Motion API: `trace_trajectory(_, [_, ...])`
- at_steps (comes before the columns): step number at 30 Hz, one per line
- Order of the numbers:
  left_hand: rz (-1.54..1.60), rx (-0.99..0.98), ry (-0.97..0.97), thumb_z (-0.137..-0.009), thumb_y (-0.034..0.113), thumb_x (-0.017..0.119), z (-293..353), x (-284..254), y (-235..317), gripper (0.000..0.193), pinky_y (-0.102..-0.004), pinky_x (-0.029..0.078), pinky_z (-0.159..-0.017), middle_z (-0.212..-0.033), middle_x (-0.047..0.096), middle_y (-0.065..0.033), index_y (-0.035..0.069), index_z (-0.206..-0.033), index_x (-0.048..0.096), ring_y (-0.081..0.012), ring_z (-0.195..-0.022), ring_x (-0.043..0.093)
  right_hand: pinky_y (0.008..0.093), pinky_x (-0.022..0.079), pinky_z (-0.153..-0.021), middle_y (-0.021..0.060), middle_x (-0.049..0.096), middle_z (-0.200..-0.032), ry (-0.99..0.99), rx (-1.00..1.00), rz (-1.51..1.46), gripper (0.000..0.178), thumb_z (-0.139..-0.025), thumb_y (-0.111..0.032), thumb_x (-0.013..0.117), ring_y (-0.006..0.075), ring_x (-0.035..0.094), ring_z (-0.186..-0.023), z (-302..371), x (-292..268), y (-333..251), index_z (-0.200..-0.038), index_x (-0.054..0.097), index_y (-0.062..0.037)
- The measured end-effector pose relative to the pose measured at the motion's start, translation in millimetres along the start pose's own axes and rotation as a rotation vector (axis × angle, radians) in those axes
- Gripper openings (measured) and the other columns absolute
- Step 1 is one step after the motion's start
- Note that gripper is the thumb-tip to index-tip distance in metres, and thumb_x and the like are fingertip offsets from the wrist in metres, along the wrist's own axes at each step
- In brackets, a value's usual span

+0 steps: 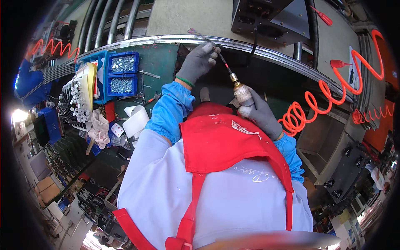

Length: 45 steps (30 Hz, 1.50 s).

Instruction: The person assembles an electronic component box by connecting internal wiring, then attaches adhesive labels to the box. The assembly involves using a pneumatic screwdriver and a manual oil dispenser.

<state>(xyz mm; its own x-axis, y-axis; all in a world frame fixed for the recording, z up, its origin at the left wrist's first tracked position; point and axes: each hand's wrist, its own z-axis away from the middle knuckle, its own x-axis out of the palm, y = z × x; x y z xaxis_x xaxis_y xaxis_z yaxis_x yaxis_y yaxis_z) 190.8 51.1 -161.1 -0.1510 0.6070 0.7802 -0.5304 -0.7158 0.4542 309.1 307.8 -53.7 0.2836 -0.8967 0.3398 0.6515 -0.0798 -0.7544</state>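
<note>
My right hand [262, 112] is wrapped round a power screwdriver [243, 95] with a pale, worn body and a brass-coloured collar. Its long thin bit [225, 62] points up and left toward my left hand [196, 62]. Grey gloves cover both hands. The left fingers are closed by the bit's tip, and a thin strand with a pinkish end [192, 31] sticks out beyond them. What exactly they pinch is hidden. Just past the hands runs the metal edge rail [166, 38] of the work line.
A black metal box unit [271, 21] stands beyond the rail. Orange coiled hoses [321, 98] hang at the right. Blue bins [122, 85] of small metal parts, tweezers [149, 74] and white connectors [77, 98] lie left. Another person's blue sleeve [31, 83] shows far left.
</note>
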Motion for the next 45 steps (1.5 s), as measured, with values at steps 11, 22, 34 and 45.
trace_trajectory(11, [0.018,0.100,-0.033,-0.098,0.011,0.058,10,13,-2,0.018,-0.0232,0.049,-0.064,-0.103,0.065,-0.0085,0.003,-0.115,0.059,-0.0099,-0.078,0.058,0.0270,0.046,-0.076,0.0042,0.055,-0.103,-0.011,0.032,0.134,0.077,-0.079,-0.020,0.067,0.0123,0.054,-0.084,-4,3,-2,-0.147,0.035,-0.0039])
trace_trajectory(22, [-0.349,0.219,-0.085,-0.095,0.013,0.063,14,12,20,0.024,-0.0266,0.052,-0.068,-0.107,0.067,-0.0150,0.000,-0.115,0.062,-0.0167,-0.082,0.064,0.0262,0.049,-0.057,0.0066,0.057,-0.076,-0.236,0.221,-0.455,0.051,-0.086,-0.029,0.064,0.0148,0.059,-0.064,0,-10,-12,-0.129,0.048,-0.0078])
trace_trajectory(34, [-1.040,0.188,0.713,-0.091,0.042,0.062,-86,-32,27,0.043,-0.0388,0.055,-0.067,-0.091,0.070,-0.0142,0.001,-0.104,0.063,-0.0289,-0.078,0.070,0.0249,0.048,-0.051,0.0068,0.057,-0.074,-0.021,0.079,-0.223,0.068,-0.081,-0.039,0.067,0.0158,0.060,-0.060,-15,-4,-25,-0.137,0.043,-0.0084])
trace_trajectory(45, [-1.609,0.319,0.888,-0.088,0.025,0.055,-161,-82,20,0.032,-0.0452,0.051,-0.092,-0.113,0.064,-0.0219,0.002,-0.109,0.065,-0.0400,-0.105,0.063,0.0255,0.046,-0.053,0.0054,0.055,-0.073,0.064,-0.058,-0.145,0.066,-0.081,-0.038,0.063,0.0147,0.055,-0.058,-10,-2,-22,-0.134,0.043,-0.0061])
